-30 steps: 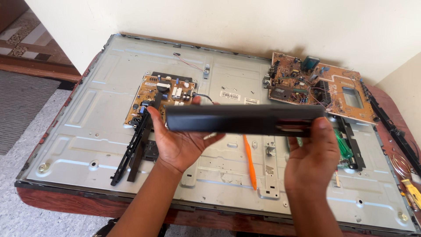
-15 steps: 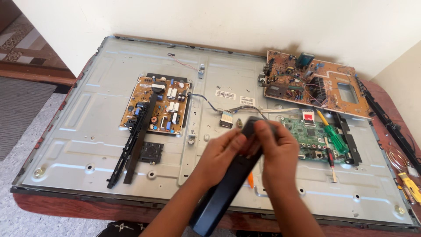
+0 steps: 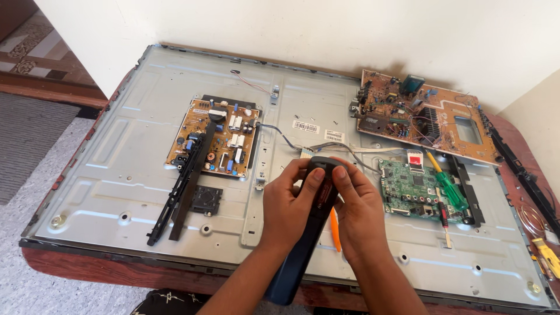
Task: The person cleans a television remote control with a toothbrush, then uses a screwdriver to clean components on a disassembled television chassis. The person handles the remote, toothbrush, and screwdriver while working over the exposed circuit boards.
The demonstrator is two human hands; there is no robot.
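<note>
Reddish-brown wooden tabletop (image 3: 87, 265), edges showing around the load. Lying flat on it: large grey metal back panel (image 3: 116, 175) of a flat screen, covering nearly the whole top. Right edge of the tabletop carries a long black plastic strip (image 3: 519, 169), a loop of thin wire (image 3: 534, 216) and a yellow-handled tool (image 3: 548, 254) near the corner. Brown circuit board (image 3: 426, 116) rests at the far right, mostly over the panel. Tabletop stands on speckled grey floor (image 3: 35, 245), pushed up against a pale wall (image 3: 291, 29).
</note>
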